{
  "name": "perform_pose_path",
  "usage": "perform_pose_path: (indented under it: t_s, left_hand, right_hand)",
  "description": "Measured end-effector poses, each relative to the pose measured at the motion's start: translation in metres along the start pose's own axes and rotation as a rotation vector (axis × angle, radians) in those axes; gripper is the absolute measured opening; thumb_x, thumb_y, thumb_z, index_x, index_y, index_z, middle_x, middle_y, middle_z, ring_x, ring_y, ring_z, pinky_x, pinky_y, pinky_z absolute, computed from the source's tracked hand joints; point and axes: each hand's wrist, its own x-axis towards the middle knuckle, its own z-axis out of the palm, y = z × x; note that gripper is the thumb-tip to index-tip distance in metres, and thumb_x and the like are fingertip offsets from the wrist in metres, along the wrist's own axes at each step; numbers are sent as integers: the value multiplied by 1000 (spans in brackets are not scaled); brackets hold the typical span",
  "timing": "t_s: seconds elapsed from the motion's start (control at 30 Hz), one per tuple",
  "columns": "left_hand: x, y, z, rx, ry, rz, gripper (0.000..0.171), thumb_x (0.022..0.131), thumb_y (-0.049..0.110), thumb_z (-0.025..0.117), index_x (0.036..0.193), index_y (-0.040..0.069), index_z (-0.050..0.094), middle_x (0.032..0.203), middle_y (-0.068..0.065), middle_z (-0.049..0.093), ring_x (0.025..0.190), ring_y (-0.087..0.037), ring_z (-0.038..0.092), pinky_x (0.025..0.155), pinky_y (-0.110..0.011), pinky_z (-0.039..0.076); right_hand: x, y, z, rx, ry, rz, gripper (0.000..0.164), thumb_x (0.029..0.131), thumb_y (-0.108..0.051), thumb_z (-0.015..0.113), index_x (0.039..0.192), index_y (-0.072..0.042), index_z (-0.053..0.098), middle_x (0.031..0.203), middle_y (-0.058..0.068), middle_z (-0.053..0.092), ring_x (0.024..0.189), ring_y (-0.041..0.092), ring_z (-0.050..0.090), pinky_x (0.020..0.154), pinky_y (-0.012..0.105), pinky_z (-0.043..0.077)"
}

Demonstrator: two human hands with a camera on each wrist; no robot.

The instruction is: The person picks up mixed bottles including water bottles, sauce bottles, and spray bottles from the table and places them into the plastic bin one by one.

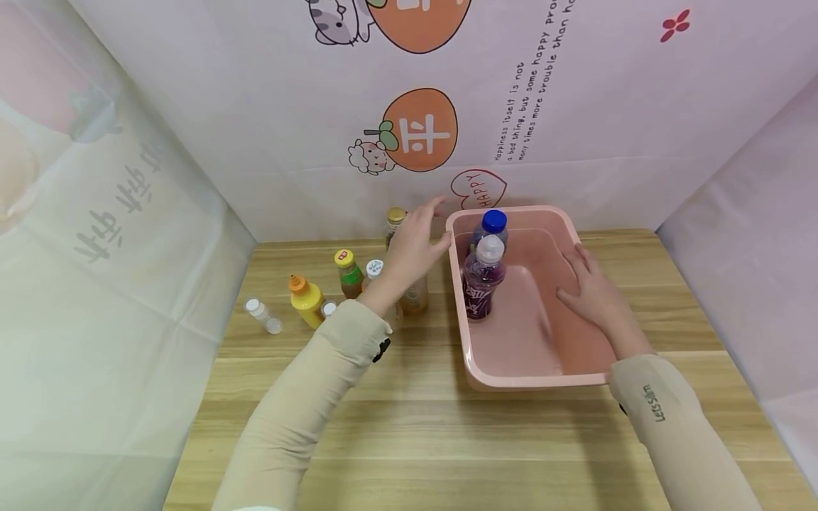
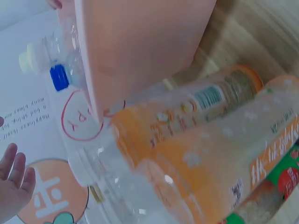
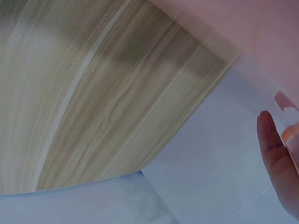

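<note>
A pink plastic tub (image 1: 556, 333) holds a dark purple drink bottle (image 1: 481, 280) with a clear cap and, behind it, a blue-capped bottle (image 1: 494, 223), both standing by its left wall. My left hand (image 1: 415, 245) hovers just left of the tub with fingers spread and nothing in it. Below that hand and forearm stand clear bottles with orange labels (image 2: 210, 158), partly hidden in the head view. At the tub's right rim is my right hand (image 1: 591, 294), thumb on the inner side and fingers extended. Whether it bears on the rim is unclear.
Left of my forearm stand a yellow squeeze bottle (image 1: 308, 301), a yellow-capped bottle with a green label (image 1: 348, 273), white-capped bottles, and a small white-capped container (image 1: 263, 315). Printed cloth walls (image 1: 255, 106) enclose the wooden table (image 1: 409, 440) at the back and sides.
</note>
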Motion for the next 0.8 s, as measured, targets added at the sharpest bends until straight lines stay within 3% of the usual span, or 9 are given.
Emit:
perform_pose_path:
  t_s: [0.4,0.8]
  left_hand:
    - [-2,-34,-16,-86,-21,-93,60,90,15,63,143,8,37,127,-16,60,120,-30,54,102,-40,47]
    - [-4,-48,-17,-9,-97,-104,53,89,16,64,137,4,44,130,-14,59,121,-29,54,103,-41,45]
  right_hand:
    - [2,0,1,-14,-7,-6,76,91,-26,57,150,-1,17,156,27,6,124,60,34,88,71,39]
    - [1,-1,0,-6,-5,-7,74,89,-22,57,149,1,20,156,27,7,128,59,30,88,71,40]
